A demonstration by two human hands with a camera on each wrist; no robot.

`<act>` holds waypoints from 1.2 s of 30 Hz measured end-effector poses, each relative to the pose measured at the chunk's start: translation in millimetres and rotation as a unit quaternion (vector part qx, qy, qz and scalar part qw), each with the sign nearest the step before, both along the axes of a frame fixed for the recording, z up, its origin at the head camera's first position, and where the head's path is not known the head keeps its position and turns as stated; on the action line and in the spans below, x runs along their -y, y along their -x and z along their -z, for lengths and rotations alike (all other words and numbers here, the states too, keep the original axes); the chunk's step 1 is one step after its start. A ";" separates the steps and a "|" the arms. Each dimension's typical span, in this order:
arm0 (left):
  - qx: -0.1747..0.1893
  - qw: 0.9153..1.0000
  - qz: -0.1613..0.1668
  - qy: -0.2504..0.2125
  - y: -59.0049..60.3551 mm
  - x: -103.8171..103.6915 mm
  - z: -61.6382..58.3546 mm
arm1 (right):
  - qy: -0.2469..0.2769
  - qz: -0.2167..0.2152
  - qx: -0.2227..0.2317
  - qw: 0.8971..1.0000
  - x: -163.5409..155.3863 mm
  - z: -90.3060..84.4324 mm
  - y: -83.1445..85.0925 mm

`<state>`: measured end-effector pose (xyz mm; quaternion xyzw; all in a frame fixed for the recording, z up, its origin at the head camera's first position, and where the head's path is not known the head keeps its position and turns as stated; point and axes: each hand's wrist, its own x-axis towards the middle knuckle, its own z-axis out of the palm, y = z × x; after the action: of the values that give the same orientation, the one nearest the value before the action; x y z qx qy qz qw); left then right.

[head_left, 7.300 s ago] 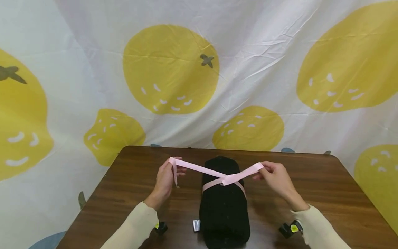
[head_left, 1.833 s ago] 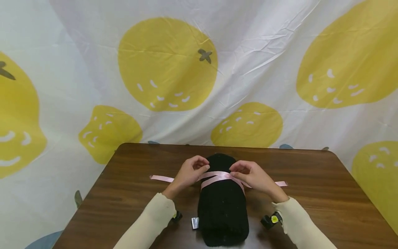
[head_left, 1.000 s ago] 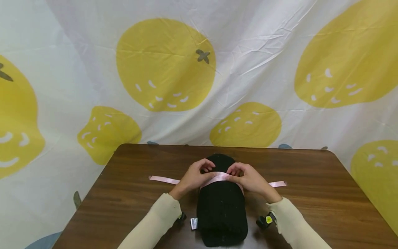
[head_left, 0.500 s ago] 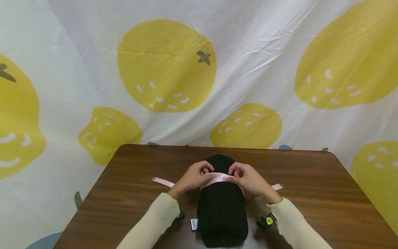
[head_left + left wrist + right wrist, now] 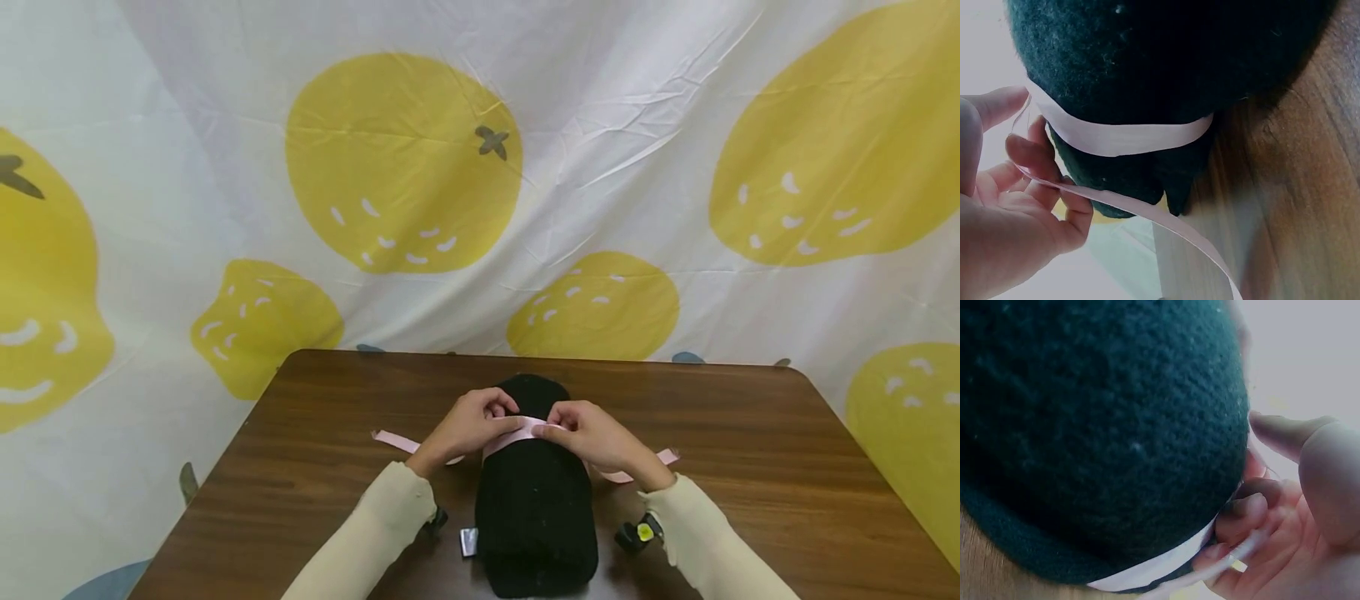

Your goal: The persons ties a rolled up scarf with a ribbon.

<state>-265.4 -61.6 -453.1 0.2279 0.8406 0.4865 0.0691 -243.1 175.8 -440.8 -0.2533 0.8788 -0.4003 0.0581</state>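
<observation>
On the wooden table (image 5: 750, 475), a black bundle (image 5: 536, 517) lies midway between the far corners, its far end near the far edge. The left hand (image 5: 467, 423) and right hand (image 5: 596, 435), close together above it, each pinch the pink ribbon (image 5: 504, 442) wrapped around it, whose loose ends point toward the left and right edges.

Head view's lit pretty evenly, some sheen picked up by creases in the lemon-print backdrop (image 5: 600, 183). Wrist shots are hazier: backgrounds blown out white, black plush bolster (image 5: 1129, 62) tinted teal, dull glare thrown on the tabletop (image 5: 1297, 187), pink ribbon (image 5: 1230, 561) blurred near the right hand (image 5: 1313, 528).
</observation>
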 end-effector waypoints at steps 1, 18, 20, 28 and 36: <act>0.003 1.000 -0.003 0.001 -0.2 -0.5 0.1 | -0.001 0.001 -0.001 1.000 1.1 -0.9 -0.8; -0.006 1.000 -0.007 0.022 -5.3 4.5 -2.7 | 0.009 -0.005 -0.007 1.000 1.5 -4.8 -2.8; -0.002 1.000 -0.003 0.024 -5.7 7.4 -2.6 | 0.015 -0.005 -0.006 1.000 1.3 -4.2 -2.8; 0.016 1.000 0.010 0.017 -7.1 17.5 -0.9 | 0.029 -0.008 -0.015 0.999 -1.1 -0.8 -2.4; 0.025 0.999 0.018 0.007 -8.2 21.8 1.4 | 0.049 -0.006 0.009 0.999 -2.8 0.2 -4.6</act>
<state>-257.3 -83.4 -454.5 0.2303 0.8377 0.4849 0.1005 -238.5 178.7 -441.0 -0.2578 0.8559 -0.4447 0.0560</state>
